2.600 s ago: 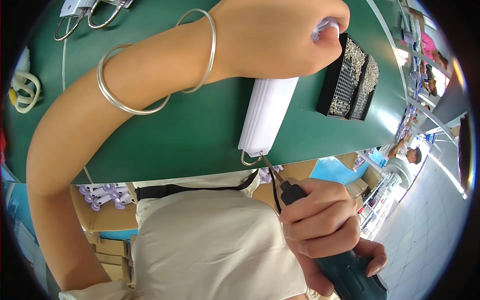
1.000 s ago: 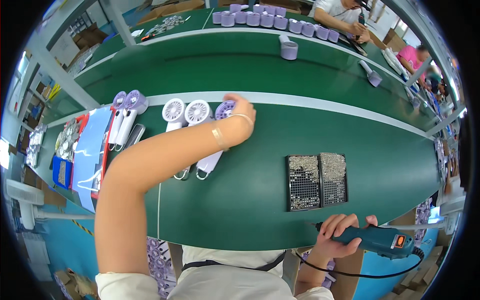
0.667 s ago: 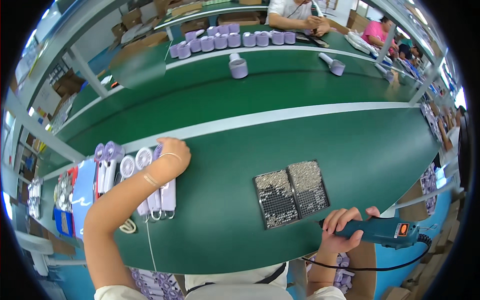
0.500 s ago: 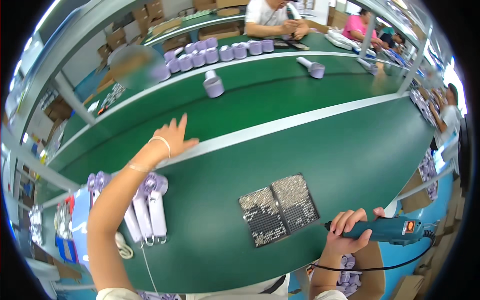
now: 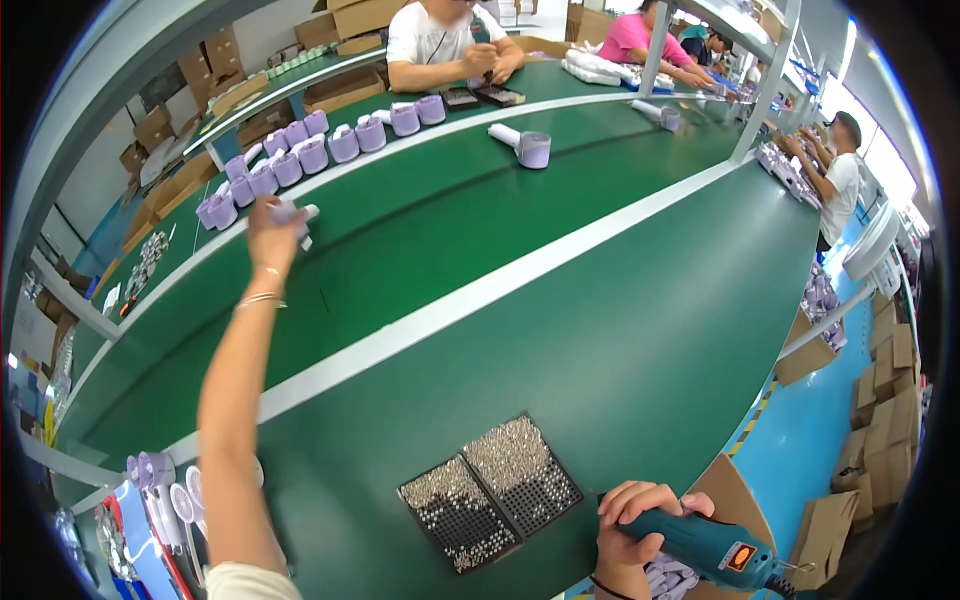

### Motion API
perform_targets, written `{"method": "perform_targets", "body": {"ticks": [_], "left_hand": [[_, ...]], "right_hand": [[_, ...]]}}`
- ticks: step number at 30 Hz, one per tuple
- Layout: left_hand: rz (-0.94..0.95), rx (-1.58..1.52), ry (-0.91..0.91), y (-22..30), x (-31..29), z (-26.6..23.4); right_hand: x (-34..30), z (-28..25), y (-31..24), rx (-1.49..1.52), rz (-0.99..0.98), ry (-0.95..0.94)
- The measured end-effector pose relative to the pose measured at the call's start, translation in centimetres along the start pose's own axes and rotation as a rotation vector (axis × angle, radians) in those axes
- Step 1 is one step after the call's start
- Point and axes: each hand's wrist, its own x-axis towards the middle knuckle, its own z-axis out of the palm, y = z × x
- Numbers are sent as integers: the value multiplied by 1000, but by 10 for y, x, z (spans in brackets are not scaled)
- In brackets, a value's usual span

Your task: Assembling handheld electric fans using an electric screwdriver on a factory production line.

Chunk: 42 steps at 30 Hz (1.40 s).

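My left arm reaches far over the green conveyor belt [image 5: 420, 240]. Its hand [image 5: 268, 235] is closed around a lilac-and-white part [image 5: 292, 213] with a round head and a short handle; the fingers partly hide it. At the lower right my right hand [image 5: 635, 520] grips a teal electric screwdriver [image 5: 700, 545], its tip toward the screw trays. Those are two black trays [image 5: 500, 525] side by side on the green table, their holes partly filled with small silvery screws [image 5: 510, 450].
A pale rail [image 5: 440, 318] divides table from belt. Similar lilac parts [image 5: 312, 155] line the far side; another [image 5: 533, 150] lies on the belt. White-handled parts [image 5: 165, 515] sit lower left, beside my arm. Across the belt a person [image 5: 450, 50] works. Cardboard boxes [image 5: 890, 450] stand right.
My left hand has reached forward and left and taken hold of a lilac part on the belt. The view has swung to the right. My right hand still holds the screwdriver.
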Motion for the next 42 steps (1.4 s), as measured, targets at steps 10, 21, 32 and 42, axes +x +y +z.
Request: {"method": "perform_targets", "body": {"ticks": [10, 21, 32, 42], "left_hand": [[-605, -381, -1338, 121, -106, -288], [-140, 161, -1027, 117, -262, -263], [-326, -916, -550, 95, -360, -264], [-150, -750, -552, 89, -356, -263]], "right_hand": [[17, -2, 2, 112, 68, -100], [8, 67, -34, 98, 163, -417], [-15, 136, -1, 148, 423, -599], [-28, 136, 25, 73, 308, -541]]}}
